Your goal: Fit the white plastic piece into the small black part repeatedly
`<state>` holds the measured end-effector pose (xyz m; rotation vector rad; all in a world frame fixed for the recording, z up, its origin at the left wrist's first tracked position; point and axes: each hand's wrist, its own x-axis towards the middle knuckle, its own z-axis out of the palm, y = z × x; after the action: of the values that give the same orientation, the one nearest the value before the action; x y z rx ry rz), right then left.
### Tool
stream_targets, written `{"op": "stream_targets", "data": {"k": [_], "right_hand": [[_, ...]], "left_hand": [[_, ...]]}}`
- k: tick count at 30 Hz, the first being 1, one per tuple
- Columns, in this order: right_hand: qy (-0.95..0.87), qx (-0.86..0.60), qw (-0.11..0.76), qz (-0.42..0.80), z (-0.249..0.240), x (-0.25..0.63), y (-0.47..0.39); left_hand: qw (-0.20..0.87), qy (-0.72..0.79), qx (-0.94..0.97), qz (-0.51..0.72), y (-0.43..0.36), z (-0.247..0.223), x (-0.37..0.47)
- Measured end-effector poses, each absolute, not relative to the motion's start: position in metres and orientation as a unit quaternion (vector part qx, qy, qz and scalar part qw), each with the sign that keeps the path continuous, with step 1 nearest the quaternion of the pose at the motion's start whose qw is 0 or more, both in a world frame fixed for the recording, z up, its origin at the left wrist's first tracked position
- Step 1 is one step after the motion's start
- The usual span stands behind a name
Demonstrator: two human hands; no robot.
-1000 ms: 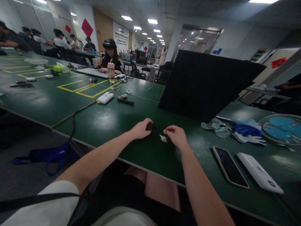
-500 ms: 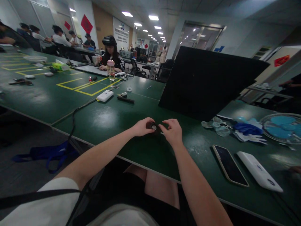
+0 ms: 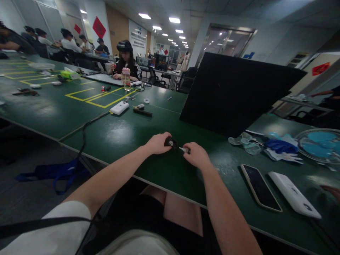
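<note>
Near the table's front edge, my left hand (image 3: 159, 143) is closed around a small black part (image 3: 171, 143) with a pale round disc on its face. Part of that piece is hidden by the fingers. Just to the right, my right hand (image 3: 197, 154) has its fingers closed on a small white-tipped piece (image 3: 184, 149), whose pale tip points left toward the black part. A short gap separates the two. What kind of thing either one is, I cannot make out. Both hands are low over the green table (image 3: 148, 166).
A large black panel (image 3: 233, 92) stands tilted behind my hands. To the right lie a phone (image 3: 260, 186), a white device (image 3: 293, 193), gloves (image 3: 281, 147) and a fan (image 3: 320, 141). Ahead are a dark bar (image 3: 142, 112) and a white power bank (image 3: 119, 107). A person (image 3: 126, 63) sits across the table.
My right hand has gone from spread fingers to closed on the white-tipped piece, moving slightly down and right. My left hand still holds the black part, its disc turned slightly.
</note>
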<state>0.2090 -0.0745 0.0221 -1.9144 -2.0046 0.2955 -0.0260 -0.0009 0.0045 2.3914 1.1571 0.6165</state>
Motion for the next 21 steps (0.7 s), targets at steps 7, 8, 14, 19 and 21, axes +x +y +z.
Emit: {"op": "stream_targets", "data": {"k": [7,8,14,19,21], "right_hand": [[-0.645,-0.628,0.398,0.179,0.012,0.204,-0.073],[-0.662,-0.616,0.387,0.181,0.012,0.2,-0.073],[-0.676,-0.653,0.338,0.05,0.014,0.193,-0.061],[-0.715,-0.654,0.236,0.079,0.007,0.199,-0.041],[-0.725,-0.651,0.201,0.099,0.003,0.197,-0.039]], "left_hand": [[0.208,0.419,0.858,0.212,-0.005,0.005,-0.023],[0.212,0.419,0.858,0.209,-0.006,0.006,-0.022],[0.19,0.421,0.862,0.209,-0.007,0.012,-0.024],[0.153,0.485,0.831,0.223,-0.004,0.018,-0.032],[0.15,0.508,0.819,0.223,-0.003,0.018,-0.034]]}}
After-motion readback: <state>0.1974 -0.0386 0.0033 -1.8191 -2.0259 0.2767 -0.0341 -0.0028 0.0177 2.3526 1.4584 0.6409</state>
